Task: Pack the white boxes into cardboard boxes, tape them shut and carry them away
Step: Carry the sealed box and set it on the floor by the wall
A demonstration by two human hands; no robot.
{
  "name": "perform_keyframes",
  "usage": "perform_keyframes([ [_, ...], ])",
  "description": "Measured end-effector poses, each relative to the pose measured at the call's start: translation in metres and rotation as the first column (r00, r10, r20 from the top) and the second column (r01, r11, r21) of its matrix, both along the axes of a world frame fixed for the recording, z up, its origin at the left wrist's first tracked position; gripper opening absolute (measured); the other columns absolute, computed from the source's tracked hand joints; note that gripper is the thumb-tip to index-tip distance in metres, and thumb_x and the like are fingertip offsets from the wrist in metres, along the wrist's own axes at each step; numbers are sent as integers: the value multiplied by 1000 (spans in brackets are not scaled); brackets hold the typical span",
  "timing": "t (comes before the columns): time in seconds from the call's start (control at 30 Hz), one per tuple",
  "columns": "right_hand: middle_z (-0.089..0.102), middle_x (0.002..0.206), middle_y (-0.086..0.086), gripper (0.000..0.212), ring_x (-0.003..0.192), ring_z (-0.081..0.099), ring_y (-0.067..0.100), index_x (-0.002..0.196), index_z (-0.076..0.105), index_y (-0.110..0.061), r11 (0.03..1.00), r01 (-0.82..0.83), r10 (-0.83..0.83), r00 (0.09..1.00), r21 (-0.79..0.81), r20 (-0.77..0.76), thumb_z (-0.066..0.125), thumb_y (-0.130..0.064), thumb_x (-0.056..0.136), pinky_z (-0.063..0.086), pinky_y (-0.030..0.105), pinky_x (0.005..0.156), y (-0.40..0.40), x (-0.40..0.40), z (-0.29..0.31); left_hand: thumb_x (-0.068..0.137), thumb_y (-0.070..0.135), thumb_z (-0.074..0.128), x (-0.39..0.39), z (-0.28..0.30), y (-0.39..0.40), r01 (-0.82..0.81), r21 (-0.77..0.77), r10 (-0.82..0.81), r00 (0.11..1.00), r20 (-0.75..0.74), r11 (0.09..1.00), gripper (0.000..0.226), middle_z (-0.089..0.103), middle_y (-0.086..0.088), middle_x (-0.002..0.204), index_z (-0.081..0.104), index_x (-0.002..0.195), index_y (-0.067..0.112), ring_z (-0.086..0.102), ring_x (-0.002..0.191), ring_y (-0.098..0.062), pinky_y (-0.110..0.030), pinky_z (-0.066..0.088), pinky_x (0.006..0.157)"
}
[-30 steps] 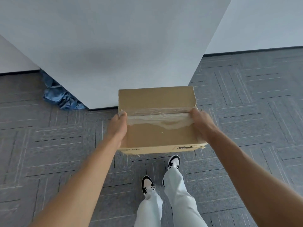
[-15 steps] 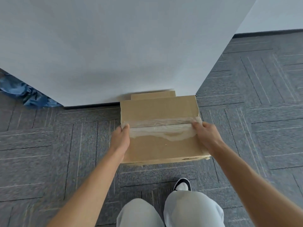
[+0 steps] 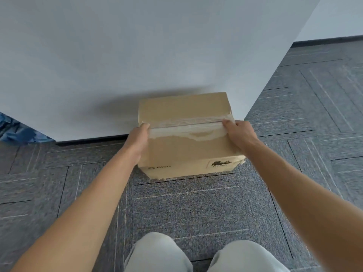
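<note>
Your left hand (image 3: pixel 138 139) is gripping the left side of the cardboard box (image 3: pixel 186 150), fingers wrapped round the edge near the tape seam (image 3: pixel 186 127); your right hand (image 3: pixel 238 134) is clamping the right side, fingertips pressing onto the tape end. You are holding the box between both palms, low, right against the foot of the white wall (image 3: pixel 137 55), over the grey carpet floor (image 3: pixel 186 209). Whether its base is touching the carpet cannot be told; the near bottom edge is showing a thin dark gap. The box is taped shut, so you are working the carry-away step, likely at the set-down. Next you are needing to ease it flat onto the floor, beside the wall, then slide both hands clear without dragging the wrinkled tape loose. Your knees (image 3: pixel 157 252) are bending beneath. Blue crumpled material (image 3: pixel 17 132) is lying far left, well apart.
</note>
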State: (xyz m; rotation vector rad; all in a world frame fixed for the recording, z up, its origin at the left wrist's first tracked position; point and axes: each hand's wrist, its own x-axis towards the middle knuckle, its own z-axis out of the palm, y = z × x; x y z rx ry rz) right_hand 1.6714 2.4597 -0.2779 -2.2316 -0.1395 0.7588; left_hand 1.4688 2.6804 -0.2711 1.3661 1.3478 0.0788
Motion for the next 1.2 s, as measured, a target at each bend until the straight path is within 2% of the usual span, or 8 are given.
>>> perform_keyframes([
  [0.1,70,104,8,52,94,67,30,112,67,-14,999,-10,11,999,-30,45,49,-59,94,56,50,92,14,7,-17,89,59,44,7,-21,8,-13,19,13,1000,-7,1000,63,65,-8,121,55,132,14,62,106,-29,-46,49,96],
  [0.2,69,103,10,54,95,65,32,108,67,-12,995,-16,31,988,-97,151,45,-60,94,55,47,90,19,8,-28,99,48,45,15,-36,5,-26,165,30,999,-20,986,48,56,-5,119,50,130,13,54,100,-24,-34,41,81],
  [0.33,70,103,11,52,94,66,32,104,67,-12,995,-10,26,986,-96,166,46,-59,94,55,46,89,25,15,-30,99,46,44,22,-40,11,-17,260,19,1000,-6,965,45,60,-7,115,55,126,11,56,93,-21,-32,38,67],
  [0.5,70,108,11,57,99,65,34,112,66,-12,993,-1,24,980,-114,198,44,-61,93,55,47,91,28,15,-33,99,46,44,22,-45,14,-8,279,12,1000,-14,960,45,62,-6,113,57,124,11,58,85,-18,-30,36,60],
  [0.8,69,114,13,58,102,65,35,119,65,-10,992,-9,38,973,-129,229,45,-59,96,54,44,91,27,16,-35,99,50,42,20,-44,16,22,273,-13,999,-37,962,57,59,-11,125,51,136,8,58,107,-30,-37,45,84],
  [0.97,70,113,14,59,100,65,35,117,66,-8,993,3,27,970,-121,243,47,-58,96,55,41,88,30,20,-36,97,51,43,23,-45,18,9,289,-4,1000,-21,957,55,62,-10,119,57,129,9,61,101,-28,-38,49,84],
  [1.1,70,111,16,61,99,65,37,116,66,-5,992,1,33,965,-128,260,46,-58,95,55,43,88,29,19,-37,100,48,44,23,-48,15,-4,298,11,1000,-20,955,50,61,-7,114,56,127,8,59,93,-24,-34,44,76],
  [1.2,69,103,14,53,93,66,35,100,66,-8,994,11,18,963,-104,267,47,-58,95,56,42,84,29,21,-39,99,49,45,22,-49,16,-9,308,11,1000,-5,951,52,63,-10,117,57,128,8,61,98,-26,-34,45,77],
])
